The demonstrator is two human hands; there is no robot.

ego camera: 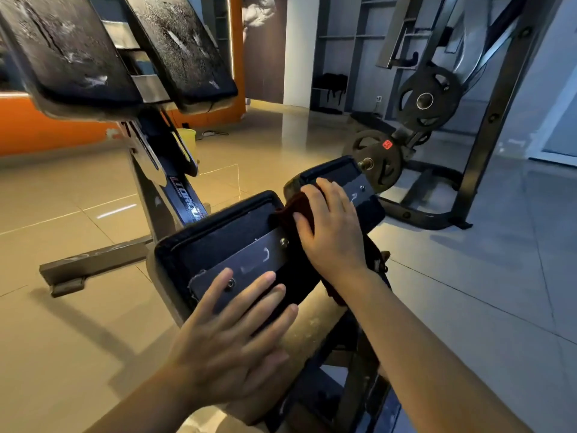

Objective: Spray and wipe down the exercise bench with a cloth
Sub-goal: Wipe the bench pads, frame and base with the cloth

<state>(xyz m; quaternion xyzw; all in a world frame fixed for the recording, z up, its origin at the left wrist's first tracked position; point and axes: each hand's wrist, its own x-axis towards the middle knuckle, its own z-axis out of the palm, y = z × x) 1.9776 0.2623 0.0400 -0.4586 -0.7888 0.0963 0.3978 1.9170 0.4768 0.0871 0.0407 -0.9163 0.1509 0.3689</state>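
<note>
While the left hand (231, 335) is laid flat, fingers straight, on the near pad (218, 242) of the bench (175, 195), a dark red cloth (293, 207) is pressed between the two pads by the right hand (331, 226), fingers extended. Wiping is judged underway; firm strokes across the far pad (337, 173) are called for next.

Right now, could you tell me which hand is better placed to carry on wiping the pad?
The right hand: it already presses the dark red cloth against the pad. The left hand lies flat, bracing it.
</note>
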